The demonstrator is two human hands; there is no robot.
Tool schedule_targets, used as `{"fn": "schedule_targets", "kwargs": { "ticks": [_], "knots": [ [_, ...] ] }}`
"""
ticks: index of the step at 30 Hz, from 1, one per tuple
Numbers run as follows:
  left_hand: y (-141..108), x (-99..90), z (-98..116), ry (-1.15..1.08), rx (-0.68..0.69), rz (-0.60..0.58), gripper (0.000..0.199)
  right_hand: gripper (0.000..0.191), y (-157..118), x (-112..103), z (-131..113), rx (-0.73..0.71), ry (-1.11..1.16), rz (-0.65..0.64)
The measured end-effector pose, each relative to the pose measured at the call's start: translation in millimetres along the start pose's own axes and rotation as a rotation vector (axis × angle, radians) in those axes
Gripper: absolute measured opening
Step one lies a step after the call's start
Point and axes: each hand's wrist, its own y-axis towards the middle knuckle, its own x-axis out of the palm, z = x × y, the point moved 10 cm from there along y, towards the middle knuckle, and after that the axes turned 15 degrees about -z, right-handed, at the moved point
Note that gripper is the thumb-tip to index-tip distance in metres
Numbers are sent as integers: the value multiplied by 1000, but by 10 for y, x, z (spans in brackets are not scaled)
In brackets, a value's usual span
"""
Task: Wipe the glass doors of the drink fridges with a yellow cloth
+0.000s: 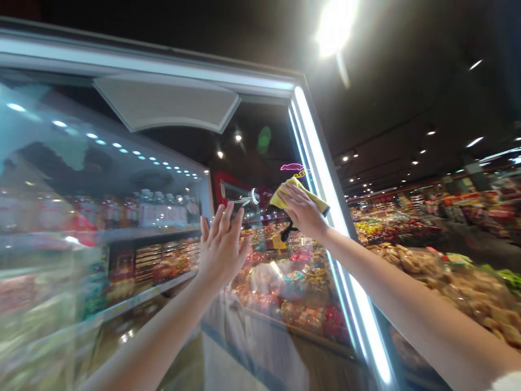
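Note:
My right hand (303,213) lies over a folded yellow cloth (278,200) with a dark edge and holds it against the glass pane (254,155), close to the lit right frame. My left hand (223,241) is raised to the same pane, left of and a little lower than the cloth. Its fingers are spread and it holds nothing; whether the palm touches the glass I cannot tell. A bright white light strip (345,244) runs down the frame beside my right forearm.
Blurred bottles (158,207) stand on a shelf behind the glass at left. To the right, past the frame, are heaps of bagged brown goods (456,288) and produce. A ceiling lamp (337,24) glares above. Reflections overlay the glass.

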Motion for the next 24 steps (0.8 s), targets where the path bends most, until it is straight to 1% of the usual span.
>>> {"fn": "schedule_targets", "kwargs": {
  "ticks": [1,2,3,5,7,8,9,10,11,13,14,15,16,17,18,20,21,22,23,24],
  "knots": [
    [-13,11,-1,-3,1,-7,60,50,-95,5,30,-6,-4,-9],
    [-24,20,-2,-3,4,-15,60,49,-140,-27,119,34,-6,6],
    [-33,25,-7,-3,6,-21,59,48,-126,-82,242,102,-1,34],
    [-40,32,-23,0,5,-26,60,48,64,-211,474,254,26,106],
    [-36,33,-37,1,-1,-17,61,48,386,-281,537,337,59,157],
    [-32,34,-40,3,-4,-11,61,48,540,-290,487,343,68,176],
    [-31,35,-40,6,-4,-5,61,48,668,-274,375,310,68,181],
    [-34,39,-38,10,-2,-2,61,48,745,-238,226,251,66,175],
    [-43,42,-38,15,1,-3,61,48,764,-181,53,168,61,155],
    [-85,39,-66,20,2,-9,61,47,631,-41,-268,-26,47,87],
    [-118,28,-99,21,0,-13,62,46,512,17,-362,-104,41,54],
    [-156,10,-143,20,-4,-15,63,45,398,58,-396,-155,32,25],
    [-197,-14,-199,20,-10,-16,63,44,315,54,-349,-155,24,29],
    [-237,-42,-263,20,-17,-17,63,43,283,9,-222,-92,27,61],
    [-272,-71,-334,20,-27,-18,63,43,305,-52,-64,1,39,102],
    [-321,-126,-487,15,-60,-20,63,44,482,-171,184,187,72,181],
    [-335,-148,-559,9,-80,-20,64,45,619,-205,222,254,88,204],
    [-343,-164,-618,1,-96,-21,66,46,770,-212,186,290,100,211],
    [-346,-175,-661,-5,-105,-22,68,47,915,-190,77,293,106,201],
    [-350,-183,-688,-8,-108,-22,70,48,1031,-142,-88,265,107,176]
  ]
}}
